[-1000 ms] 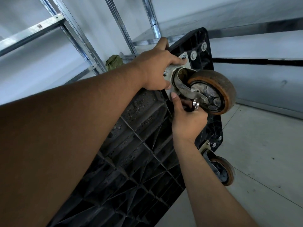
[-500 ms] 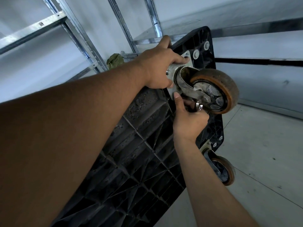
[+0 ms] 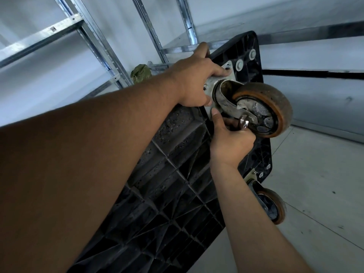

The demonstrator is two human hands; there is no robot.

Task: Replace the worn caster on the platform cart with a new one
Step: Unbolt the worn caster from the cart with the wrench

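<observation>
While the cart (image 3: 157, 194) stood tipped on edge, the caster (image 3: 262, 109) sat at its upper corner. The left hand (image 3: 194, 81) gripped the caster's plate (image 3: 229, 74), and the right hand (image 3: 230, 142), just below, clenched a small metal tool (image 3: 244, 123).

I see the cart (image 3: 167, 194) is black, its underside ribbed in a grid. The worn caster (image 3: 275, 99) has a rusty orange-brown tread and a dull silver plate (image 3: 230, 74). The wrench (image 3: 244, 120) is shiny silver and the floor (image 3: 315, 184) pale grey.

right hand (image 3: 232, 143): twists slightly at the plate's near edge
metal tool (image 3: 244, 121): shiny end rises a little, nearer the worn caster (image 3: 262, 109)
platform cart (image 3: 167, 174): sits slightly further right in view
</observation>
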